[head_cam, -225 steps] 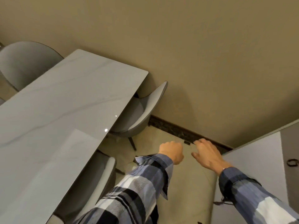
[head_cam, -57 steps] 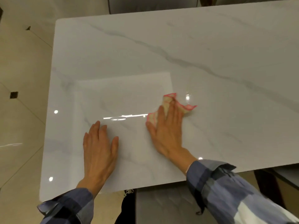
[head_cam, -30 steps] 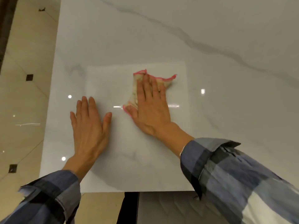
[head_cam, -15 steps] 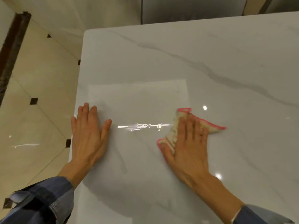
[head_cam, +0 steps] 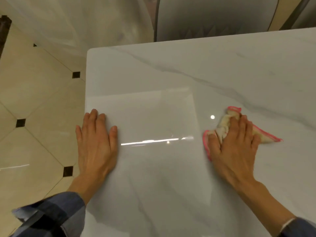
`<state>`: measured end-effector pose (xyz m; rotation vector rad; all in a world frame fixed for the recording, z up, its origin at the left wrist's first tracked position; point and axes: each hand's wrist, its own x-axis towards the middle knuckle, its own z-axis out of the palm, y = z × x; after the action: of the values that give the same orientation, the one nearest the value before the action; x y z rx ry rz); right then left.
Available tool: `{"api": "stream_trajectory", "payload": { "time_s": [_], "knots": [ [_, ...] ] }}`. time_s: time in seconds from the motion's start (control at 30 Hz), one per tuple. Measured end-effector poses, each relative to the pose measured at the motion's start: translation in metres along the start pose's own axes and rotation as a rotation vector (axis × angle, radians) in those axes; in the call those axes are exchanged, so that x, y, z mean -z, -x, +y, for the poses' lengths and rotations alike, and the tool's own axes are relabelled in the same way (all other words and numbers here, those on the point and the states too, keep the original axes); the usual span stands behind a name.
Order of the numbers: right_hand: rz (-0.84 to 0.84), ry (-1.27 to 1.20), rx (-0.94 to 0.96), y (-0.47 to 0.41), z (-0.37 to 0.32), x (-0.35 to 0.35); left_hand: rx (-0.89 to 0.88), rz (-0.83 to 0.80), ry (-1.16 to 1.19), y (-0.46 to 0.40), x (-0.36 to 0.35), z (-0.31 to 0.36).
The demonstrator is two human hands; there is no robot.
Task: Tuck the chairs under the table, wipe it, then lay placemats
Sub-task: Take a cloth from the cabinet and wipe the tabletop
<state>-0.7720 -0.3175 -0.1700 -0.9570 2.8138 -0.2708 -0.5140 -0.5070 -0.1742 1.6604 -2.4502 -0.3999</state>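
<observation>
A glossy white marble table (head_cam: 171, 74) fills most of the view. My right hand (head_cam: 234, 146) lies flat with straight fingers on a crumpled cream cloth with a pink hem (head_cam: 224, 127), pressing it onto the tabletop at the right. My left hand (head_cam: 96, 142) rests flat, fingers straight, on the table near its left edge. A grey chair (head_cam: 213, 17) stands at the far side of the table, its back against the table's far edge.
Beige floor tiles with small dark inserts (head_cam: 34, 100) run along the table's left side. A sheer white curtain (head_cam: 82, 21) hangs at the top left. A dark skirting strip (head_cam: 4, 29) shows at the far left.
My right hand has slid the cloth to the right across the tabletop. My left hand has stayed flat near the left edge. The view has lifted, showing the far chair.
</observation>
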Motion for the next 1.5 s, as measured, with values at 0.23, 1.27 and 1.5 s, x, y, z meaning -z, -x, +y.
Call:
{"api": "stream_trajectory", "payload": {
  "time_s": [0.23,1.27,1.5],
  "knots": [
    [-0.054,-0.047,0.176,-0.086,-0.134,-0.025,-0.013,0.024,0.017,-0.007,-0.006,-0.001],
    [-0.171,0.065,0.649,-0.07,-0.231,-0.047,-0.063,0.04,0.049,-0.013,-0.007,-0.001],
    [-0.071,0.03,0.482,-0.069,-0.129,-0.031,-0.084,0.071,0.048,-0.011,-0.005,0.001]
  ]
}}
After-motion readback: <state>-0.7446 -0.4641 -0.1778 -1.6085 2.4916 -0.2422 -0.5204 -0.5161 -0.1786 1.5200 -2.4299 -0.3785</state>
